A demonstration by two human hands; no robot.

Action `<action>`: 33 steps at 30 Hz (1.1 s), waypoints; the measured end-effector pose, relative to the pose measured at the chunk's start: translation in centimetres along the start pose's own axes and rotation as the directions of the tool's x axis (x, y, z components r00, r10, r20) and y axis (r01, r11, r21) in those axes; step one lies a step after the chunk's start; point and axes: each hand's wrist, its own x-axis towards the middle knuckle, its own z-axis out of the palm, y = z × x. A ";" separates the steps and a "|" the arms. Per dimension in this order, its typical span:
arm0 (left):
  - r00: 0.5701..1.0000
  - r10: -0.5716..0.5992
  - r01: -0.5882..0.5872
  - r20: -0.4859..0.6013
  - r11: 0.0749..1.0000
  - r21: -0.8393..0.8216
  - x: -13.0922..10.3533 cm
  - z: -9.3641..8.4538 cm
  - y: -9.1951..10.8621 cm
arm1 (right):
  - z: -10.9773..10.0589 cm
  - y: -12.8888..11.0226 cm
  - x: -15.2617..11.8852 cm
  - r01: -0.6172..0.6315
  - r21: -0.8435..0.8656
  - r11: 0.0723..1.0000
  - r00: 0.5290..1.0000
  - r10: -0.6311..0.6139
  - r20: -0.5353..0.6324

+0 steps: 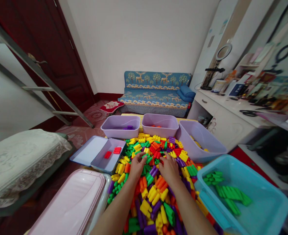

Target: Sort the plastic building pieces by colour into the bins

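A big heap of red, yellow, green, purple and orange plastic pieces [156,199] covers the middle of the table. My left hand [138,163] is at the heap's upper middle, thumb and fingers closed on a green piece [147,158]. To its right, my right hand [168,165] rests low over the pieces with its fingers bent; whether it holds one is hidden. Red pieces [107,154] lie in an open lidded box [102,167] at left. Green pieces [232,192] lie in the blue bin [263,209] at right.
Behind the heap stand three lilac bins: left [120,132] with purple pieces, middle [160,130] with red, right [195,153] with yellow. A pink lid [72,202] lies front left. Beyond are a patterned sofa [156,94], a ladder [53,88] and a white dresser [227,120].
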 end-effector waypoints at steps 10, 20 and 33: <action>1.000 -0.010 0.010 -0.002 1.000 -0.009 0.2 0.0 -0.3 | 0.3 -0.9 1.2 -0.028 0.021 0.999 0.998 0.026 0.054; 1.000 -0.004 0.004 0.001 1.000 -0.003 0.2 -0.1 -0.3 | -0.5 -1.4 -0.5 0.068 0.241 0.968 0.998 -0.070 0.002; 1.000 -0.006 0.007 0.018 1.000 -0.022 0.4 -0.4 -0.7 | -3.0 -4.6 -6.0 0.328 0.202 0.923 0.905 -0.368 0.212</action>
